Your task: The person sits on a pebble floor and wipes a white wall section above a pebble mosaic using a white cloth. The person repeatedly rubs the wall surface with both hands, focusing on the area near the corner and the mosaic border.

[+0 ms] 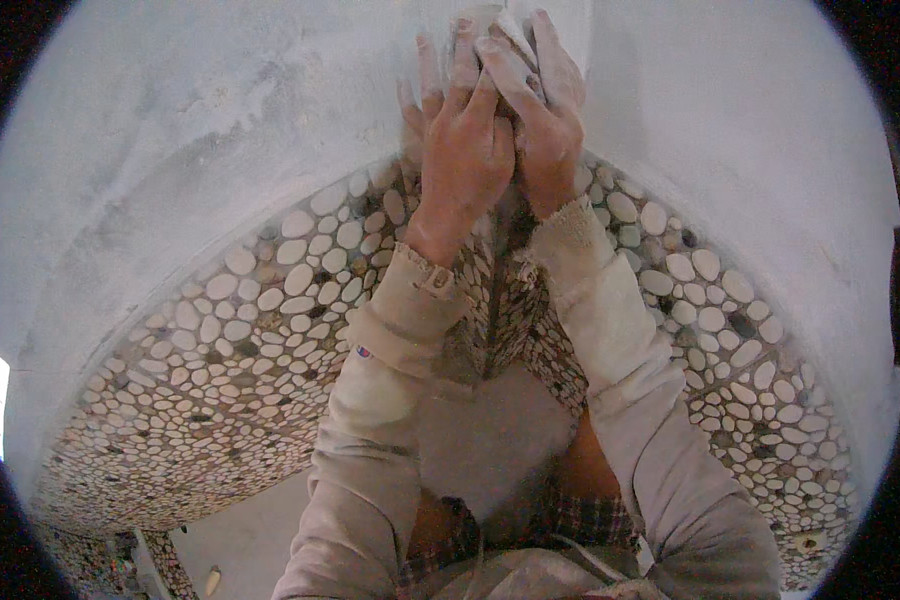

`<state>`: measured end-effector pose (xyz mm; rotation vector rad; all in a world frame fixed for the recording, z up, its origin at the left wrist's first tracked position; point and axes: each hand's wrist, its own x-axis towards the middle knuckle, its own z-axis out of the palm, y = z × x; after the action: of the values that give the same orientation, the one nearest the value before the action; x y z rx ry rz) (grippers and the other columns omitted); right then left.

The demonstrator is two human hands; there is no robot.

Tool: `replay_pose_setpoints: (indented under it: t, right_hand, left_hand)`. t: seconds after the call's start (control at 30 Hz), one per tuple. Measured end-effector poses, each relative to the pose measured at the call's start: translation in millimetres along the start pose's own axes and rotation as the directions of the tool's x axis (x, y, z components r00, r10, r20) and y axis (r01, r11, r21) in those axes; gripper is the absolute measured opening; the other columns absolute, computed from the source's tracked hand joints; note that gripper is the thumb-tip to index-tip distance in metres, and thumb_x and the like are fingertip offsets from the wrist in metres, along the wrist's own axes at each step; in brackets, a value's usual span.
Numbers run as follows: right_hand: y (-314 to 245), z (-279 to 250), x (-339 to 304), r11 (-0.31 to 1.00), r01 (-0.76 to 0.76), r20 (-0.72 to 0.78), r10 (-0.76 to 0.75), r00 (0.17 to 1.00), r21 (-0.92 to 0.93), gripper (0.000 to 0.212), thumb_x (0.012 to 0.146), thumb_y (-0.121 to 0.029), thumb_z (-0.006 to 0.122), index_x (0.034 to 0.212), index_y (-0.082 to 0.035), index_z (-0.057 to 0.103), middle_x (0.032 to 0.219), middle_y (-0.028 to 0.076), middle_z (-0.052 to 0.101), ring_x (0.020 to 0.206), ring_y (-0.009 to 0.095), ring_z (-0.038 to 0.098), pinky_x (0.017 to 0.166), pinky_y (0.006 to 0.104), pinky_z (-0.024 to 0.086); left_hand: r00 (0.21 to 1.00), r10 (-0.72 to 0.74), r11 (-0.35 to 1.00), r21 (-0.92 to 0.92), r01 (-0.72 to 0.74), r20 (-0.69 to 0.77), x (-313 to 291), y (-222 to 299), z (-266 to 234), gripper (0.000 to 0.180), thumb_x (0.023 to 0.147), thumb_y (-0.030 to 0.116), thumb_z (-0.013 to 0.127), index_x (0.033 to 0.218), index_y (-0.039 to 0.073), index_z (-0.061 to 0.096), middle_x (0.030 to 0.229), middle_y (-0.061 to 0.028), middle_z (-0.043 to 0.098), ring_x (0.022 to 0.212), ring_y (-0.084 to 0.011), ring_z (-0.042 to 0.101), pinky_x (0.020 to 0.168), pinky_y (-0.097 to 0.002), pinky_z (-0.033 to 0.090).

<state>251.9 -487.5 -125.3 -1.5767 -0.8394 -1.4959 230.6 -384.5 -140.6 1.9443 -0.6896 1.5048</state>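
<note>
Dusty sleeves (365,430) lie nearest. At the far middle, the left hand (467,140) spreads its fingers beside the right hand (552,135); a pale piece (516,38) sits between right thumb and fingers, whether gripped I cannot tell. Pebbles (295,280) flank both.

The left hand (468,155) and right hand (552,140) have room outward along the pale wall (300,90). Inward, each blocks the other; the wall bars forward.

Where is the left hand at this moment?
In the head view, the left hand is at upper centre, directly left of the right hand, where the pale wall meets the pebble mosaic.
</note>
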Motion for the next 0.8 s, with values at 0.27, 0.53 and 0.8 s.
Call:
replay_pose_setpoints:
  t: [0.27,0.53,0.8]
  right_hand:
    - [6.0,3.5,-1.1,0.923,0.326,-0.164,-0.361,0.918,-0.206,0.045,0.088,-0.001,0.057,0.133,0.0,0.051,0.139,0.025,0.047,0.127,0.04,0.048,0.102,0.0426,0.042]
    - [-6.9,1.7,-6.9,0.976,0.205,-0.129,-0.214,0.968,-0.077,0.057,0.085,0.005,0.052,0.14,-0.003,0.044,0.141,0.025,0.043,0.131,0.041,0.042,0.105,0.0416,0.039]
    - [-16.2,5.3,-0.1,0.97,0.245,-0.186,-0.241,0.952,-0.004,0.053,0.086,0.006,0.048,0.139,0.0,0.044,0.141,0.025,0.045,0.131,0.04,0.043,0.105,0.0422,0.04]
  left_hand:
    - [0.985,0.123,0.989,0.094,-0.112,-0.119,0.3,3.8,3.2,0.063,0.079,0.007,0.049,0.141,0.018,0.046,0.146,-0.0052,0.043,0.142,-0.0413,0.02,0.111,-0.0611,0.004]
    - [0.975,0.063,0.997,0.046,-0.054,-0.212,4.6,4.6,1.7,0.061,0.081,0.004,0.046,0.141,0.014,0.046,0.142,-0.0092,0.049,0.142,-0.0434,0.018,0.11,-0.0598,0.001]
    - [0.994,-0.062,0.977,-0.207,0.042,-0.088,3.2,1.0,3.9,0.054,0.095,0.022,0.036,0.147,0.008,0.034,0.154,-0.0151,0.029,0.143,-0.0449,0.011,0.112,-0.0578,0.0]
